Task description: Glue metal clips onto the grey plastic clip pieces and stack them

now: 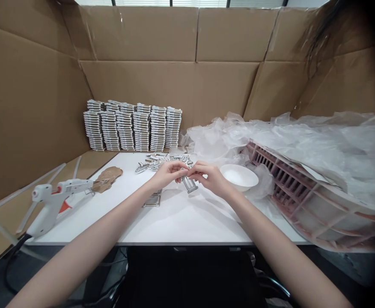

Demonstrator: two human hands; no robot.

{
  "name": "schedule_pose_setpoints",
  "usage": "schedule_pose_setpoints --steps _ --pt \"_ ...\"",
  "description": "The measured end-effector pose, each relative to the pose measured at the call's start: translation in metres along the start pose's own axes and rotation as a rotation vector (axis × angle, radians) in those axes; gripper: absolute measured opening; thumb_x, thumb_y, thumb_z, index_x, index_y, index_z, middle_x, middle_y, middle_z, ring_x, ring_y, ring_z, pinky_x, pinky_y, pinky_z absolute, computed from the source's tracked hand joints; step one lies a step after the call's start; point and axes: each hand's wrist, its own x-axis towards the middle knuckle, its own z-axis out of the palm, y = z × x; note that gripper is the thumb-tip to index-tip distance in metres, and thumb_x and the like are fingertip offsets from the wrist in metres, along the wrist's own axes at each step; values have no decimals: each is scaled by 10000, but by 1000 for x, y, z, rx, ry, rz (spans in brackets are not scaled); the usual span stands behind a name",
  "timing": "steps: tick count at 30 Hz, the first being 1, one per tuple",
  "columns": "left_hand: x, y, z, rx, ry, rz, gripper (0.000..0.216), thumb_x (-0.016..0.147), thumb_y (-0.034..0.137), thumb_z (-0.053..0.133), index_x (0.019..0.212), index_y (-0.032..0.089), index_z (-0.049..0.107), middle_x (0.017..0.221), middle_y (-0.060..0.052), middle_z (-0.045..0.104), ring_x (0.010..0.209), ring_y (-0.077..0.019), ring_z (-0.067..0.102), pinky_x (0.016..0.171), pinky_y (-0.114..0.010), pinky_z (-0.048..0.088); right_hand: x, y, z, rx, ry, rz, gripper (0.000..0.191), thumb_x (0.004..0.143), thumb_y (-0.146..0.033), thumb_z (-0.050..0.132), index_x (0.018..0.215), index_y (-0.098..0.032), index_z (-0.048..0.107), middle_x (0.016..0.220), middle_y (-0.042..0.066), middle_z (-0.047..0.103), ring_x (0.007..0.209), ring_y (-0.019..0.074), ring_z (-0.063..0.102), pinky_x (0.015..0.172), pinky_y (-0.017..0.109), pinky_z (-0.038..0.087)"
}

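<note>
Above the middle of a white table point(187, 224), in a booth walled with cardboard point(142, 38), a person's two bare hands meet at the fingertips over a small grey frame piece point(190, 185). It hangs tilted between them, its open lower end pointing down and towards the right; whether it touches the tabletop cannot be told. The left hand point(167, 174) appears to pinch its upper end between thumb and fingers. The right hand point(209, 177) has its fingertips drawn together at that same end; whether they grip the frame itself or something tiny is hidden. The step in hand looks like close fingertip work on that upper end, and the next move seems to call for a steady left pinch and a small, precise motion of the right fingers. Near the left wrist lies another grey frame point(153, 199). Just behind the hands is a loose heap of flat pieces point(158, 160), and farther back stand neat stacks of white-edged pieces point(132, 130). At left, a white glue gun point(48, 207) points its nozzle at a brown scrap point(108, 179). At right are a white bowl point(248, 186), clear plastic bags point(218, 137) and a pink slatted crate point(319, 216).
</note>
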Motion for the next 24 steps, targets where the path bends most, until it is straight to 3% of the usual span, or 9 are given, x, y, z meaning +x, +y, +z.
schedule_pose_setpoints --steps 16,24 --pt "-1 2 1 -3 -69 80 309 881 410 570 785 133 667 672 1 577 570 -93 521 547 -211 428 -1 3 11 -68 22 -149 241 886 -82 485 818 -200 684 811 34 594 734 132 589 684 252 474" --pt "-1 5 2 -17 -10 46 296 867 413 590 831 132 679 600 21 557 543 -93 492 527 -210 397 -2 3 16 -86 36 -202 265 870 -76 502 889 -243 707 864 38 619 818 157 605 740 284 492"
